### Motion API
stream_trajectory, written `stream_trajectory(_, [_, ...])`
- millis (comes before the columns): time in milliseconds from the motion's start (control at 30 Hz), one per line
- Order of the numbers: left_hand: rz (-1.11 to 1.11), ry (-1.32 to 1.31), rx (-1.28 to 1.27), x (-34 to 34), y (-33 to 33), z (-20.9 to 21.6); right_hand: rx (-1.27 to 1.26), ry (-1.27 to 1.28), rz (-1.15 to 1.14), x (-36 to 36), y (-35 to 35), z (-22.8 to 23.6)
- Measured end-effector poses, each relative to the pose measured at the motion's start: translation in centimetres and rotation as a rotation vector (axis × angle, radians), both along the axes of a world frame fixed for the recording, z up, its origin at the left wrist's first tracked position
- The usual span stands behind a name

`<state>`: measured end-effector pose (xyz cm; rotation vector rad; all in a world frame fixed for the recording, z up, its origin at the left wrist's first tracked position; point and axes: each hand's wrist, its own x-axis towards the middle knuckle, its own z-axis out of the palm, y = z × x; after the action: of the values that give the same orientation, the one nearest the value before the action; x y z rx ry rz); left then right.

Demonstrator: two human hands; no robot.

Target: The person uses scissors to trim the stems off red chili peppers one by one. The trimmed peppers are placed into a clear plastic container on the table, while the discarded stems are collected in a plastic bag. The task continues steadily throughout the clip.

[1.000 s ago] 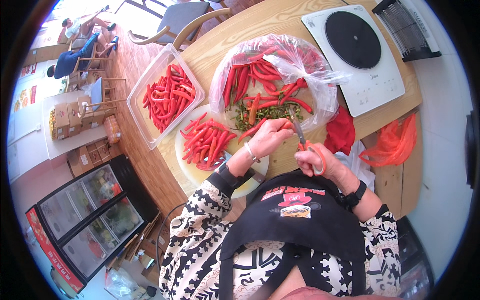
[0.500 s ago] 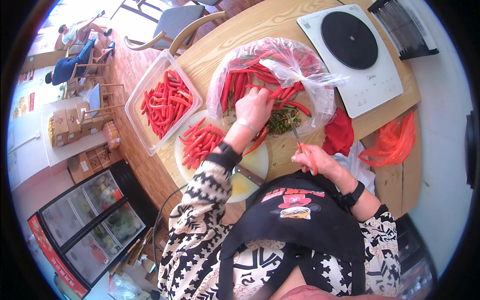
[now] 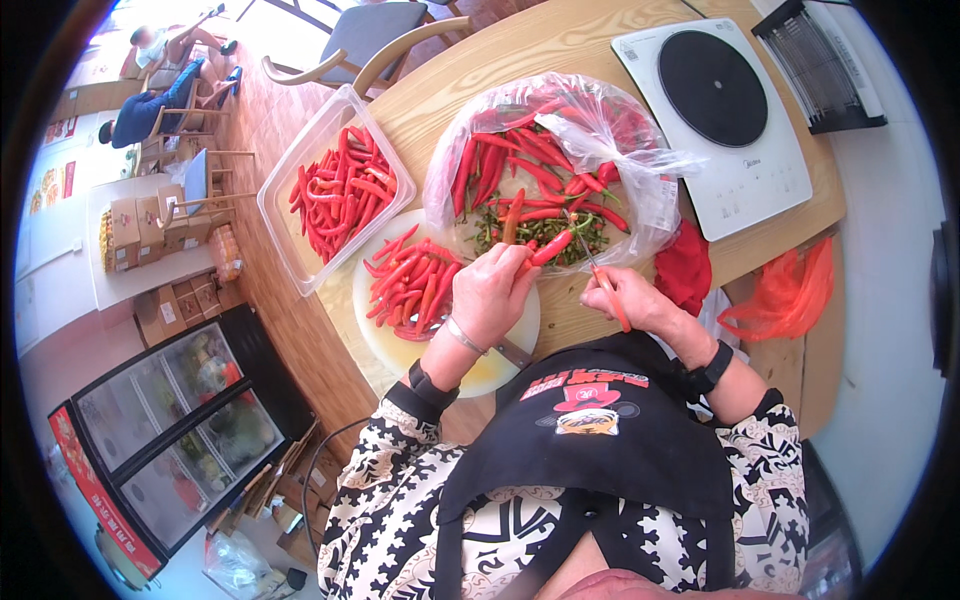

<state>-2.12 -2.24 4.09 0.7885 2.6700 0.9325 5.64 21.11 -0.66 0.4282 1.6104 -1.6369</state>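
My left hand is closed on red chili peppers. One chili points right from its fingers, and a darker one sticks upward. In my right hand are scissors with orange handles, their blades close to the tip of the held chili. Just beyond lies a heap of cut green stems, in front of loose red chilies in a clear plastic bag. Left of my left hand, trimmed chilies are piled on a round cutting board. A knife rests there, partly hidden.
A clear plastic tub of red chilies stands at the table's left edge. At the right are a white induction cooker, a red cloth and an orange plastic bag. Chairs, seated people and a glass-door fridge are farther left.
My left hand has drawn back from the bag toward me, bringing chilies near the scissors. My right hand stays almost in place with the scissors.
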Motion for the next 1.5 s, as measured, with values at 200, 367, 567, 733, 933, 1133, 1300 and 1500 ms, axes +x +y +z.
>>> stream_trajectory(200, [0.001, 0.036, -0.008, 0.3, -0.2, 0.2, 0.009, 0.013, 0.055, -0.4, 0.5, 1.0])
stream_trajectory(367, [0.01, 0.046, -0.001, 0.5, -0.3, 0.1, -0.037, 0.055, 0.058, -0.4, 0.5, 1.1])
stream_trajectory(567, [0.035, 0.122, 0.085, -0.5, -1.3, 0.9, -0.676, -0.039, -0.03, -0.6, 0.4, 3.5])
stream_trajectory(733, [0.46, 0.347, 0.047, -4.6, -6.9, 0.8, -0.518, -0.049, -0.142, -0.6, 0.7, 3.1])
stream_trajectory(933, [0.596, 0.362, 0.016, -8.4, -12.2, 2.8, -0.412, -0.229, -0.085, 0.8, 2.5, 0.8])
stream_trajectory(1133, [0.586, 0.387, -0.205, -6.3, -13.7, 1.0, -0.251, -0.114, -0.27, 1.9, 0.7, 1.1])
stream_trajectory(1300, [0.695, 0.399, -0.367, -7.7, -18.9, -1.9, -0.162, -0.126, -0.085, 1.0, 1.6, 1.0])
stream_trajectory(1500, [0.69, 0.378, -0.385, -9.8, -19.1, -1.8, -0.141, -0.14, -0.011, 0.9, 1.5, 1.4])
